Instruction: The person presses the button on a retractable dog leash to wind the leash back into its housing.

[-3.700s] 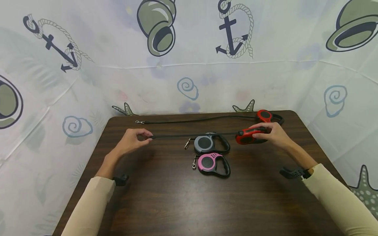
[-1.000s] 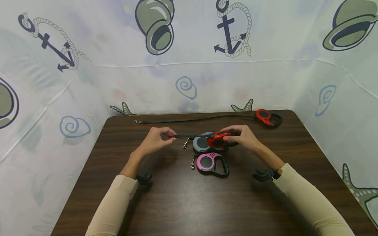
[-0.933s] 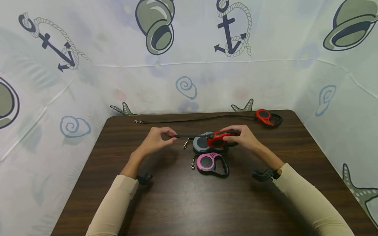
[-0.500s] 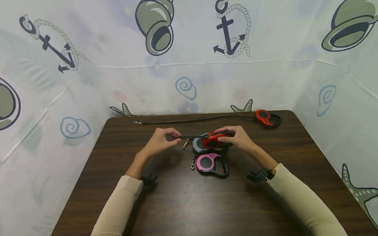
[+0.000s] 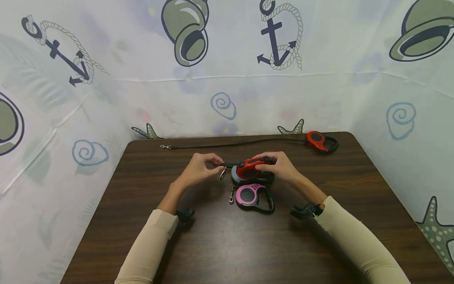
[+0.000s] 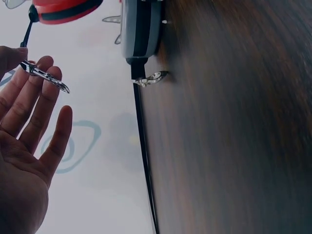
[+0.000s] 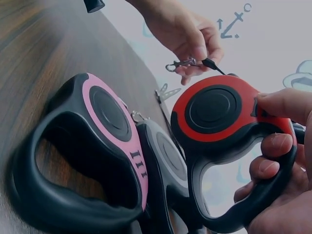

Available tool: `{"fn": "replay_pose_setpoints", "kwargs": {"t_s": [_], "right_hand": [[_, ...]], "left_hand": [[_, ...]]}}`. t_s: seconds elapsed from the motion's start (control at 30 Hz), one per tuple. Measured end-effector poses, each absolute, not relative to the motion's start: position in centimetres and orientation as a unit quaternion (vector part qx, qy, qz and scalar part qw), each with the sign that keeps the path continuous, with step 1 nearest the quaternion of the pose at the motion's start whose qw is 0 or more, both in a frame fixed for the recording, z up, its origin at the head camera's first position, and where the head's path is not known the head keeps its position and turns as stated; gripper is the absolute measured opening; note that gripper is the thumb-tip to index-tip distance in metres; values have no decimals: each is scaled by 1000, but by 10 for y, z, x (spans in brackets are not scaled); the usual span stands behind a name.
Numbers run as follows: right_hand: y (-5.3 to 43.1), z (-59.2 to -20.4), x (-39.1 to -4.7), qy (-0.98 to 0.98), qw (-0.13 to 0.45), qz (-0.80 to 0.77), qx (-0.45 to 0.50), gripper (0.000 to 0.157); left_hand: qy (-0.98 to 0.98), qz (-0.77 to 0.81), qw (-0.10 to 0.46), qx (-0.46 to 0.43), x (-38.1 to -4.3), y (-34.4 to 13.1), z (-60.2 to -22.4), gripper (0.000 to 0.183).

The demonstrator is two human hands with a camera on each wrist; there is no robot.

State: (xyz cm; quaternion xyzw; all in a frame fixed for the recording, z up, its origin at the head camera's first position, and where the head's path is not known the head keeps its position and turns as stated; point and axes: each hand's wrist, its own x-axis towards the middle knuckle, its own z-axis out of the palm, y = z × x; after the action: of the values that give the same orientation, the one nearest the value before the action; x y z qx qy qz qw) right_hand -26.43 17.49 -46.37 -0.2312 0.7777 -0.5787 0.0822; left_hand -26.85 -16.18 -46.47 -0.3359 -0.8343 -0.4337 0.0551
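Observation:
My right hand (image 5: pixel 281 167) grips the black handle of a red retractable dog leash (image 7: pixel 185 129), thumb by its button in the right wrist view. A short length of black strap runs from the casing to my left hand (image 5: pixel 200 170), whose thumb and fingertips pinch the strap's end. From that pinch a silver snap hook (image 6: pixel 48 78) sticks out in the left wrist view. The held leash is raised over a grey retractable leash (image 5: pixel 235 176) and hides much of it in the head view. Nearer the body lies a pink retractable leash (image 5: pixel 248 195), its hook (image 5: pixel 231 197) to the left.
Along the back of the brown table (image 5: pixel 227 244) lies another red retractable leash (image 5: pixel 315 139). Its black strap (image 5: pixel 241 144) stretches left to a silver hook (image 5: pixel 165 146). A printed cloth (image 5: pixel 149 102) hangs behind and at both sides.
The right hand has come leftward with the red leash, from right of the grey one to over it. The left hand has moved right, and the strap between them has shortened greatly.

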Motion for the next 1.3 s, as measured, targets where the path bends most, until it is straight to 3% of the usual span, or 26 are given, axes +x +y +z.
{"fn": "replay_pose_setpoints", "kwargs": {"t_s": [0.33, 1.3], "right_hand": [[161, -466, -266, 754, 106, -608, -224, 32], [124, -464, -267, 732, 95, -645, -197, 34]], "left_hand": [[-825, -453, 45, -334, -271, -152, -470, 11], [-824, -485, 20, -293, -266, -167, -474, 27]]}}
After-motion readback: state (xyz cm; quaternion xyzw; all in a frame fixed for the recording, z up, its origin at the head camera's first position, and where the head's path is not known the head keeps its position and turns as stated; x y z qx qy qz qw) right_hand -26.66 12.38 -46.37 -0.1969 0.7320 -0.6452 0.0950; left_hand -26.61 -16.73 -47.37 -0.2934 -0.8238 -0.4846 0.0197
